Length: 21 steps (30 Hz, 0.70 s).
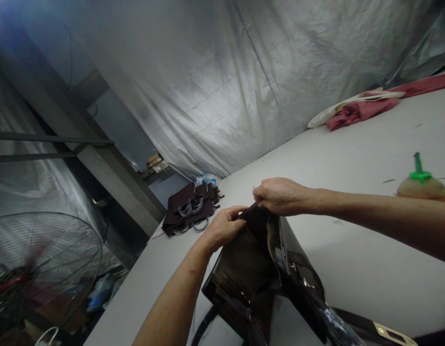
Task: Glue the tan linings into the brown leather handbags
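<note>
A dark brown handbag (244,259) stands tilted on the white table with its mouth spread wide, showing an olive lining and a zipper inside. My left hand (227,225) grips the bag's upper edge on the left, thumb inside and fingers outside. Close by, my right hand (280,196) is closed in a pinch on the same edge at the far corner. Plastic film wraps a handle on the bag's right side. A flap or strap with a gold metal plate (393,334) lies at the bottom right.
Several dark brown bags (189,206) with wrapped handles are stacked at the table's far left. A round container with a green spout (421,180) stands at right, near my forearm. Red cloth (364,111) lies along the back by a silver sheet (222,96). A fan (45,269) stands left.
</note>
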Motion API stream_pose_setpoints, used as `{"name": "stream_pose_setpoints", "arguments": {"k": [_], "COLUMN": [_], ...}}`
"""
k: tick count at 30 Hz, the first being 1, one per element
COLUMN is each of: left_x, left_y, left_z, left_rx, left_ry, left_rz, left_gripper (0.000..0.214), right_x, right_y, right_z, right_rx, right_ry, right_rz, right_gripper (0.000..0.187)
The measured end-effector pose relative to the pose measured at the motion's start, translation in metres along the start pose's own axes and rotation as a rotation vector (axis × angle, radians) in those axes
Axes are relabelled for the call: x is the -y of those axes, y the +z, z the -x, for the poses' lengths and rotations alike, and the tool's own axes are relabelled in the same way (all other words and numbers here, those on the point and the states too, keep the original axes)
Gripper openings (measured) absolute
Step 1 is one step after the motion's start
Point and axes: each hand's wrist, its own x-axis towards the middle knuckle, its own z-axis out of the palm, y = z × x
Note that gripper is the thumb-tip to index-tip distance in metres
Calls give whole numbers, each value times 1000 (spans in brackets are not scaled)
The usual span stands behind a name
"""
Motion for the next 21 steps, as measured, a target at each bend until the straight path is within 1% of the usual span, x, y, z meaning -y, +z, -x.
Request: {"name": "stream_pose_setpoints", "arguments": {"k": [4,8,11,14,18,21], "left_x": [0,-1,-2,-4,-8,-11], "left_y": [1,2,3,4,5,7], "left_z": [-2,-5,-5,-4,-4,-7], "left_rx": [-7,-61,-79,-67,-61,-34], "left_ry": [2,106,160,199,243,234], "left_rz": [-68,-176,-234,-279,-373,-343], "left_gripper": [50,44,45,46,42,48], "right_x": [-1,-2,-3,-4,-4,-3], "right_y": [1,2,2,2,1,1], "right_z": [1,1,2,3,3,4], "right_rx": [-14,-13,-24,-24,-20,-37], "right_ry": [11,24,22,25,22,35], "right_rz": [-3,-10,-19,-28,-33,-15], "right_gripper": [29,27,26,26,27,26]}}
